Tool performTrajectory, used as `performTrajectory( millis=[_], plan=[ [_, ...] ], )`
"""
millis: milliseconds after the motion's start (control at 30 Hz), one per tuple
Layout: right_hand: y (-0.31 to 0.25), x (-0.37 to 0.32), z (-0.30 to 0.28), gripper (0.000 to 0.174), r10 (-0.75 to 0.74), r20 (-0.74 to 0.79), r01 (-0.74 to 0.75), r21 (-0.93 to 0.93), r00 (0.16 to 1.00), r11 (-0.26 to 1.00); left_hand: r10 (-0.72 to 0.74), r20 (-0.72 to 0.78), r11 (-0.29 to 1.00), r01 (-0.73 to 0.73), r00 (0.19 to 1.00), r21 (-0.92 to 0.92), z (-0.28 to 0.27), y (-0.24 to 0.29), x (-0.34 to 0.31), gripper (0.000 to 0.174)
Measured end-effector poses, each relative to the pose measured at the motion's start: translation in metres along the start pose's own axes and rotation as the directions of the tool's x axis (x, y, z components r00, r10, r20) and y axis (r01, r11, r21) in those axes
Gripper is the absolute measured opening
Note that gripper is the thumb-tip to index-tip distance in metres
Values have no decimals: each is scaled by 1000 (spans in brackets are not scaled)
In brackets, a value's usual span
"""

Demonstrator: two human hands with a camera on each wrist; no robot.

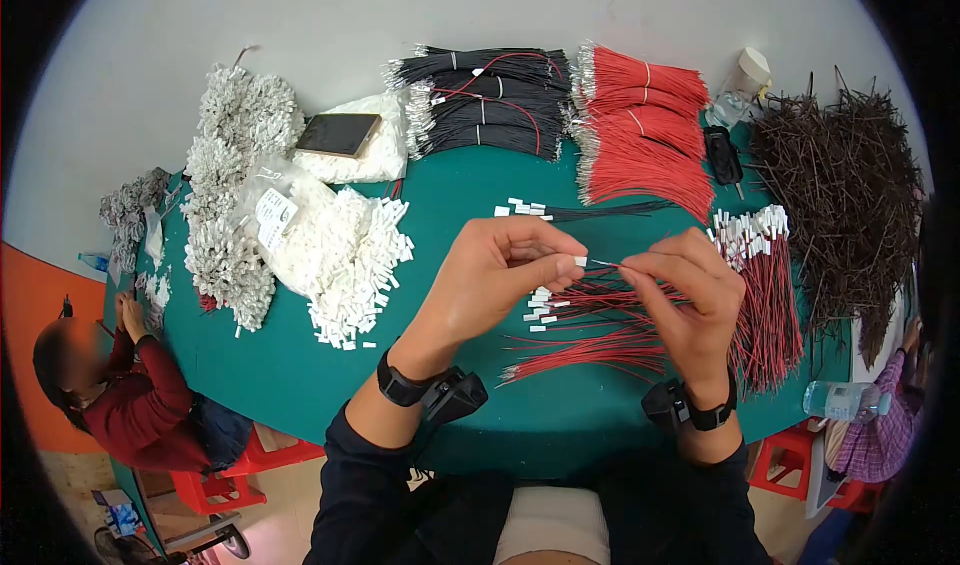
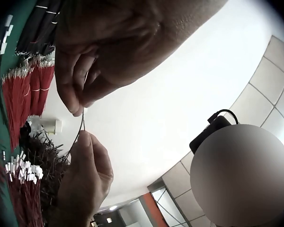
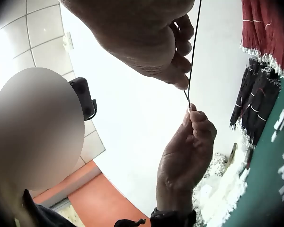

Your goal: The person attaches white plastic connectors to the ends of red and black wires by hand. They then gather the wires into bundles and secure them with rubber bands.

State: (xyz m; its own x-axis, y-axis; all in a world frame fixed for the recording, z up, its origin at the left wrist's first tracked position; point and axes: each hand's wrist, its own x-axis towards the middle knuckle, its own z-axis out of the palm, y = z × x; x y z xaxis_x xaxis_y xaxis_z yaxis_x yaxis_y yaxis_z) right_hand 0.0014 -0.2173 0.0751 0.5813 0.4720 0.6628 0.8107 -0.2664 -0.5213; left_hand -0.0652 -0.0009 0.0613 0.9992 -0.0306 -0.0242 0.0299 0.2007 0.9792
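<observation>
A green table (image 1: 300, 365) fills the head view. At its right edge lies a big heap of dark brown wires (image 1: 850, 195). At its left lie piles of small white pieces (image 1: 340, 250). Bundles of black wires (image 1: 490, 100) and bundles of red wires (image 1: 640, 130) lie side by side along the far edge. A phone (image 1: 338, 135) rests on a white bag near the black bundles. A bunch of red wires with white ends (image 1: 765, 295) lies just right of the hands, and loose red wires (image 1: 600, 350) lie under them.

Both hands are raised above the table's middle, fingertips almost meeting. The left hand (image 1: 500, 265) pinches a tiny white piece (image 1: 580, 261) between thumb and forefinger. The right hand (image 1: 690, 295) pinches a thin dark wire (image 2: 78, 130) just behind its bare tip. The wire's tip points at the white piece, and its length trails away past the right palm.
</observation>
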Motion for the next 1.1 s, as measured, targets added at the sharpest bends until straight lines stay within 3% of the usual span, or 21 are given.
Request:
performTrajectory(
  millis=[800,1100],
  plan=[
    [0,1,0,20,-64,24,66,-61,998,996,-68,27,996,69,997,-51,1,-2,2,15],
    [0,-1,1,19,-26,39,28,-38,999,999,-62,43,997,64,997,-46,4,-5,1,15]
  ],
)
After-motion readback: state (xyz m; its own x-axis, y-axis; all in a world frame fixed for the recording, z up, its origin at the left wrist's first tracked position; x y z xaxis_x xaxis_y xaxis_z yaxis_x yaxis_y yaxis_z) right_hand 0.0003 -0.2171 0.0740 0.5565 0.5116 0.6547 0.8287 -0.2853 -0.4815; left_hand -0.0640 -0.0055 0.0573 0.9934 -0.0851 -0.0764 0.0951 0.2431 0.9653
